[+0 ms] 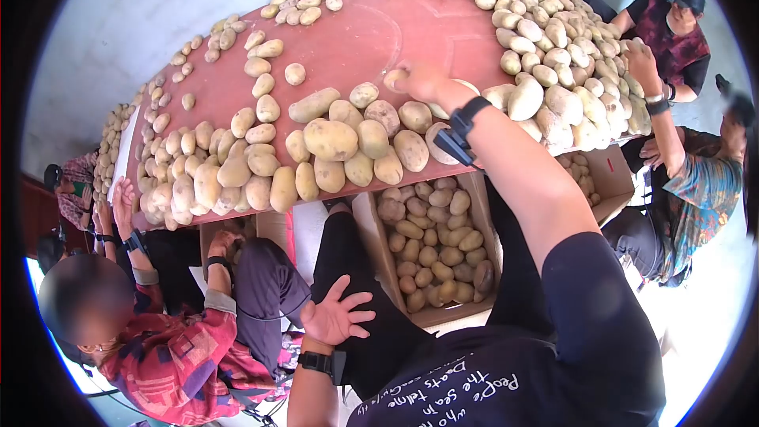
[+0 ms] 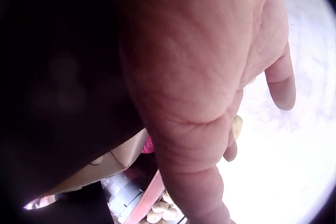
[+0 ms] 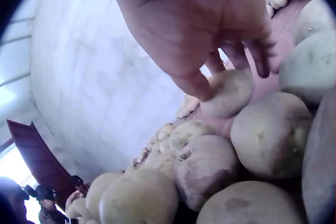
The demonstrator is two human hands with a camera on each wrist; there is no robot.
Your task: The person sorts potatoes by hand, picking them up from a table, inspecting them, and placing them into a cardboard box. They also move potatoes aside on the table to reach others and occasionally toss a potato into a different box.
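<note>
Over the red table, my right hand (image 1: 427, 83) reaches forward to a single potato (image 1: 393, 79). The right wrist view shows the thumb and fingers around that yellowish potato (image 3: 228, 92), the thumb pressed on its near side. More potatoes lie just below, among them a round one (image 3: 271, 134) with a brownish patch. My left hand (image 1: 341, 318) is held above my lap with its fingers spread and its palm bare. Seen close up from the left wrist, the same hand (image 2: 194, 77) holds nothing.
The red table (image 1: 348, 39) carries a row of potatoes (image 1: 348, 142) along its near edge and a large heap (image 1: 561, 63) at right. Between my legs stands a cardboard box (image 1: 371, 229) filled with potatoes. People sit close by on both sides, one person in a patterned red shirt (image 1: 182, 356).
</note>
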